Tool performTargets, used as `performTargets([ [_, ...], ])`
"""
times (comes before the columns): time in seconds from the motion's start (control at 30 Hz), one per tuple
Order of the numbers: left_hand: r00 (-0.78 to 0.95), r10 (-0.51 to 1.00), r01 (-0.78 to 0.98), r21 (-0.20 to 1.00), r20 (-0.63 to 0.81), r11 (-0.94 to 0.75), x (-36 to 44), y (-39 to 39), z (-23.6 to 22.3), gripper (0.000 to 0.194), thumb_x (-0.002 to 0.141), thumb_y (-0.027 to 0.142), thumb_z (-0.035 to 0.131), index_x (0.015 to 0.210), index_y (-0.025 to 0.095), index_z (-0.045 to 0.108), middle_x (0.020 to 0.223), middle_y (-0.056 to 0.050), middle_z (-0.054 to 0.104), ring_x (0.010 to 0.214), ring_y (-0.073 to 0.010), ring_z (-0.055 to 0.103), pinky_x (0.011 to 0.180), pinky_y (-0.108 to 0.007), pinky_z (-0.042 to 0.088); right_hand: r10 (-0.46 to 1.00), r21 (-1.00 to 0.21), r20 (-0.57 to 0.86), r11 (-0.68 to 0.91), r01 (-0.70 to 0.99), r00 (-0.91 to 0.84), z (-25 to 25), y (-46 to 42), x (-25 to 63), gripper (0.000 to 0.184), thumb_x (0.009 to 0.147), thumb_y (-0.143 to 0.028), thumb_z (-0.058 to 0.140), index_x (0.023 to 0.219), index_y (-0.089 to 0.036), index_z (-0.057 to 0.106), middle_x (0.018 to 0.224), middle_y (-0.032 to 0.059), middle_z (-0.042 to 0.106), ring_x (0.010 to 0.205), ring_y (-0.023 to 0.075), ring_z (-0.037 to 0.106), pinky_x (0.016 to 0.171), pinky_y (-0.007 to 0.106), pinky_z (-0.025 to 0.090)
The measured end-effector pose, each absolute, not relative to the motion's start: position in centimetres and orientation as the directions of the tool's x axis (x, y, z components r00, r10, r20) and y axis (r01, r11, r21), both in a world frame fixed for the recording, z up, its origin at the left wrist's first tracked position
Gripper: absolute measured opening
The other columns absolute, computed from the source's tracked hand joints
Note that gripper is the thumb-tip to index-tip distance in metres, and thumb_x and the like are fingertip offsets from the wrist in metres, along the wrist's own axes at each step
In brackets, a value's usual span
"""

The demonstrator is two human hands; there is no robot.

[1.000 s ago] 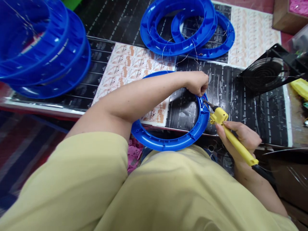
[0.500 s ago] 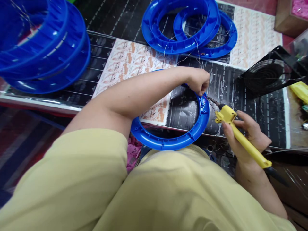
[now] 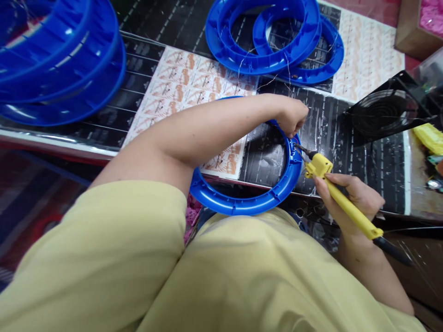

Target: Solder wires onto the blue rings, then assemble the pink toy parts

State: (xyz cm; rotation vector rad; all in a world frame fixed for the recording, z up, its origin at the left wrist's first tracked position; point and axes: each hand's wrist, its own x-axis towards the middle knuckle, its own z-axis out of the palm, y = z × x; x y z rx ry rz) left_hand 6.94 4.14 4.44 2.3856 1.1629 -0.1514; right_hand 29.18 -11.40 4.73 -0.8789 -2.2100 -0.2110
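A blue plastic ring (image 3: 242,205) rests at the table's front edge, against my body, partly under my left forearm. Over the ring's far right side is my left hand (image 3: 293,116), its fingers pinched together; what they hold, if anything, is hidden. My right hand (image 3: 353,196) grips a yellow soldering iron (image 3: 351,205) by its handle. The iron's dark tip touches or nearly touches a small part inside the ring, just below my left fingers. That small part is too tiny to make out clearly.
Stacked blue rings (image 3: 86,69) stand at the left. More blue rings (image 3: 238,64) with thin loose wires lie at the back. Printed sheets (image 3: 173,83) cover part of the black tabletop. A black fan (image 3: 379,110) stands at the right, near a cardboard box (image 3: 410,34) holding pink material.
The soldering iron has moved left, bringing its tip further over the ring. My left hand has shifted slightly to the right, still pinched. The view has shifted a little.
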Motion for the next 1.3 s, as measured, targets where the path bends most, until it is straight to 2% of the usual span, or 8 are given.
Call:
performTargets([
  [0.2, 0.623, 0.738, 0.773, 0.348, -0.259, -0.53, 7.2, 3.6, 5.0, 0.022, 0.063, 0.016, 0.074, 0.083, 0.021, 0.082, 0.073, -0.001, 0.071, 0.091, -0.023, 0.063, 0.085, -0.031, 0.042, 0.517, -0.13, 0.635, 0.804, 0.581, -0.574, 5.5, -10.9, 29.4, 0.023, 0.078, -0.018, 0.081, 0.09, -0.021, 0.062, 0.077, -0.0012, 0.074, 0.064, 0.0138, 0.071, 0.059, 0.023, 0.057],
  [0.37, 0.626, 0.728, 0.775, 0.327, -0.279, -0.541, 7.3, 3.3, 5.3, 0.025, 0.065, 0.018, 0.072, 0.086, 0.022, 0.083, 0.075, -0.001, 0.073, 0.092, -0.0236, 0.065, 0.085, -0.032, 0.044, 0.513, -0.092, 0.645, 0.788, 0.609, -0.566, 6.2, -10.8, 29.4, 0.02, 0.079, -0.02, 0.08, 0.086, -0.023, 0.062, 0.073, -0.0031, 0.073, 0.06, 0.0128, 0.069, 0.053, 0.023, 0.053],
  [0.5, 0.649, 0.714, 0.752, 0.366, -0.263, -0.548, 7.2, 3.5, 5.1, 0.024, 0.064, 0.017, 0.071, 0.081, 0.028, 0.083, 0.071, 0.0, 0.073, 0.092, -0.0237, 0.066, 0.084, -0.033, 0.044, 0.514, -0.081, 0.635, 0.787, 0.612, -0.577, 6.1, -10.7, 29.5, 0.018, 0.081, -0.022, 0.079, 0.086, -0.023, 0.062, 0.073, -0.0031, 0.073, 0.059, 0.0131, 0.069, 0.052, 0.025, 0.052],
  [0.7, 0.596, 0.75, 0.795, 0.344, -0.287, -0.5, 7.5, 3.1, 5.6, 0.024, 0.063, 0.016, 0.071, 0.07, 0.037, 0.081, 0.074, 0.002, 0.076, 0.098, -0.0263, 0.066, 0.086, -0.037, 0.043, 0.509, -0.113, 0.624, 0.81, 0.575, -0.593, 6.2, -10.5, 29.5, 0.02, 0.079, -0.018, 0.079, 0.088, -0.023, 0.062, 0.074, -0.0028, 0.073, 0.062, 0.0133, 0.07, 0.056, 0.023, 0.055],
  [0.93, 0.561, 0.755, 0.823, 0.325, -0.34, -0.466, 7.5, 2.3, 6.6, 0.024, 0.069, 0.012, 0.069, 0.085, 0.023, 0.083, 0.087, -0.003, 0.077, 0.103, -0.0267, 0.064, 0.091, -0.036, 0.041, 0.504, -0.062, 0.704, 0.746, 0.663, -0.501, 6.8, -10.9, 29.8, 0.022, 0.077, -0.023, 0.083, 0.083, -0.021, 0.063, 0.072, -0.0015, 0.073, 0.057, 0.0141, 0.069, 0.053, 0.023, 0.055],
  [1.03, 0.539, 0.762, 0.832, 0.366, -0.358, -0.417, 7.5, 2.3, 6.5, 0.022, 0.067, 0.009, 0.071, 0.081, 0.02, 0.083, 0.087, -0.004, 0.076, 0.105, -0.0274, 0.063, 0.093, -0.036, 0.04, 0.551, -0.094, 0.72, 0.679, 0.728, -0.421, 5.7, -11.0, 30.3, 0.025, 0.076, -0.028, 0.084, 0.094, -0.021, 0.068, 0.078, 0.0002, 0.075, 0.06, 0.016, 0.071, 0.054, 0.024, 0.056],
  [1.17, 0.519, 0.772, 0.833, 0.42, -0.367, -0.361, 7.5, 2.4, 6.4, 0.02, 0.064, 0.008, 0.072, 0.075, 0.02, 0.081, 0.085, -0.002, 0.075, 0.107, -0.0275, 0.062, 0.096, -0.036, 0.039, 0.649, -0.17, 0.689, 0.579, 0.798, -0.324, 4.6, -11.3, 30.9, 0.046, 0.078, -0.031, 0.082, 0.12, -0.022, 0.067, 0.084, 0.0003, 0.077, 0.067, 0.0181, 0.074, 0.057, 0.025, 0.057],
  [1.3, 0.537, 0.772, 0.831, 0.372, -0.34, -0.414, 7.5, 2.6, 6.2, 0.023, 0.065, 0.012, 0.072, 0.084, 0.02, 0.082, 0.086, -0.001, 0.074, 0.105, -0.0269, 0.063, 0.096, -0.036, 0.04, 0.698, -0.181, 0.657, 0.511, 0.84, -0.284, 4.5, -11.7, 31.1, 0.045, 0.082, -0.037, 0.078, 0.122, -0.021, 0.066, 0.083, -0.0003, 0.077, 0.065, 0.0155, 0.073, 0.059, 0.024, 0.056],
])
